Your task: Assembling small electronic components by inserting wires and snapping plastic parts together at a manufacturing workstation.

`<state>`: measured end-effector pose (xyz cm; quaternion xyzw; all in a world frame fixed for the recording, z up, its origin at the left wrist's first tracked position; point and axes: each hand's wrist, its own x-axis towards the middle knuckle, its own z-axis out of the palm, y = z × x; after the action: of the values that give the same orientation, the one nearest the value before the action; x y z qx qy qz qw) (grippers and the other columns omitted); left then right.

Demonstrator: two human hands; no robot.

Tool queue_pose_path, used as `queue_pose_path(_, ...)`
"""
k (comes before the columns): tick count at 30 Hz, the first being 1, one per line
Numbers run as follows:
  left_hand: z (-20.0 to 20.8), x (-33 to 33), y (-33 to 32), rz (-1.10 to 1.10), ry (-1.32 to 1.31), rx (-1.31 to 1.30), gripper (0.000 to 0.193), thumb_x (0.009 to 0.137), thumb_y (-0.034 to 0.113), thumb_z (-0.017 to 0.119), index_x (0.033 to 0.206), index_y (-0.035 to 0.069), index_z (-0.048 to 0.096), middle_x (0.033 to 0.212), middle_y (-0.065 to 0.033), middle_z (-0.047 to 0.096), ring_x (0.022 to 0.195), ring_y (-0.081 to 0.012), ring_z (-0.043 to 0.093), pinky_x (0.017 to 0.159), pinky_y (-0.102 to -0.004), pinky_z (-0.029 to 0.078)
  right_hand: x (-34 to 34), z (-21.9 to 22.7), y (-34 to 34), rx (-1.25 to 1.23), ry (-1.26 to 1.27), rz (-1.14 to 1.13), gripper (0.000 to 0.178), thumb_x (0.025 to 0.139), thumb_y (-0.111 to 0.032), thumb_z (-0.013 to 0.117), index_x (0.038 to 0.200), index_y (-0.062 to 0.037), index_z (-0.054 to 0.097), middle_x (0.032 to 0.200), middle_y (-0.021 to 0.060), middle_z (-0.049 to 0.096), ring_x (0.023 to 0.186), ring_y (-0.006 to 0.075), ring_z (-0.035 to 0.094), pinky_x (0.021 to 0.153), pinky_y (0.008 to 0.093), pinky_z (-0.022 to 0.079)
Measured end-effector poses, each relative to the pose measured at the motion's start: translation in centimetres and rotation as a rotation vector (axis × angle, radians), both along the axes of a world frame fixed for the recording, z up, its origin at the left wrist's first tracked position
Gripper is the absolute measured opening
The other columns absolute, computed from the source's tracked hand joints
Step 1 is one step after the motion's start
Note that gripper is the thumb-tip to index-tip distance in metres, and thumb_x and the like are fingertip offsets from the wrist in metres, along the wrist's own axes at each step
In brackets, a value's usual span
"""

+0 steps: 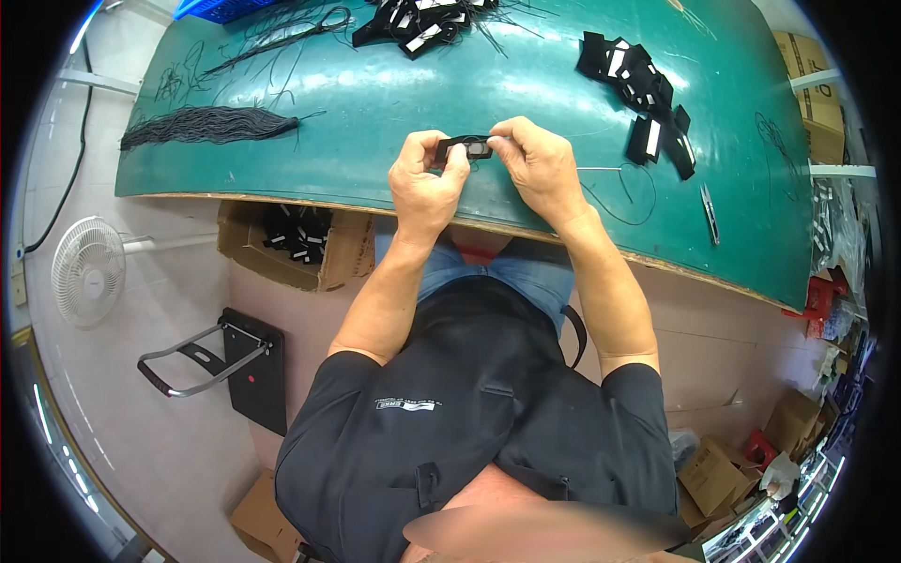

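Observation:
Just above the table's near edge, a small flat black rectangular piece [479, 148] with a pale patch is held between both hands. My left hand [427, 188] grips its left end, the thumb pressed on its face. At the right end, my right hand [544, 169] is closed, with thumb and index finger pinched at the piece's edge. Whether a thread is also in that pinch is too small to tell. Right of the hands lies a thin metal needle-like rod [601, 169], beside a loop of dark thread [631, 223].
On the green table [375, 94] lie a dark cord bundle [211, 127], heaped black pieces [638, 80], another heap [413, 23], and thread snips [710, 214]. A cardboard box [338, 249] of pieces sits below the edge. A white fan [89, 272] stands left.

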<state>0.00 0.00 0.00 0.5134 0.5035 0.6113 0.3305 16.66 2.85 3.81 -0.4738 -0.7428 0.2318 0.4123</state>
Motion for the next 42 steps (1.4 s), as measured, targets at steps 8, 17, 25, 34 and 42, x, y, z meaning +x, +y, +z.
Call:
queue_pose_path(8,-0.6,-0.9,-0.3,0.027,-0.021,-0.047,0.016,0.09,-0.002,0.069,0.1,0.001,0.057,0.08,-0.0028,0.066,0.07,-0.0063,0.063,0.061,-0.0198,0.049,0.4,2.6,-2.4,0.151,-0.056,0.011,0.006,0.089,-0.005,0.07,0.093,-0.0021,0.065,0.076,0.0115,0.064,0.063,0.0254,0.061,0.059,0.033,0.049)
queue_pose_path(17,0.1,1.0,-0.4,0.0,-0.192,-0.048,0.016,0.091,-0.002,0.069,0.101,0.001,0.057,0.083,-0.0048,0.068,0.074,-0.0082,0.067,0.063,-0.0206,0.051,5.6,3.6,-5.9,-0.307,0.039,0.613,0.007,0.093,-0.006,0.065,0.095,-0.0001,0.064,0.086,0.0106,0.065,0.078,0.0189,0.062,0.073,0.0312,0.051)
queue_pose_path(25,-0.4,2.2,-0.5,0.145,0.125,0.183,0.015,0.085,-0.001,0.074,0.095,0.002,0.063,0.079,-0.0049,0.068,0.068,-0.0116,0.065,0.063,-0.0252,0.053,0.5,-1.0,-3.7,-0.592,0.546,0.155,0.017,0.099,-0.015,0.064,0.107,-0.0006,0.063,0.091,0.0022,0.065,0.084,0.0102,0.061,0.076,0.0257,0.051)
queue_pose_path(34,0.0,2.5,-1.1,0.114,0.069,0.156,0.016,0.085,-0.001,0.075,0.096,0.003,0.064,0.083,-0.0041,0.069,0.073,-0.0098,0.064,0.068,-0.0249,0.054,-1.0,-2.1,-3.4,-0.77,0.756,0.131,0.017,0.099,-0.017,0.066,0.1,-0.0005,0.063,0.085,0.0006,0.065,0.073,0.0091,0.06,0.065,0.0243,0.05)
queue_pose_path(42,-0.7,2.2,-0.7,0.063,-0.009,0.142,0.018,0.089,-0.002,0.074,0.102,0.0,0.063,0.088,-0.0034,0.069,0.078,-0.0069,0.063,0.07,-0.0207,0.052,-1.2,-1.5,-3.8,0.292,0.143,-0.036,0.011,0.09,-0.006,0.071,0.1,-0.0022,0.068,0.067,0.008,0.06,0.053,0.0202,0.054,0.05,0.0316,0.044)
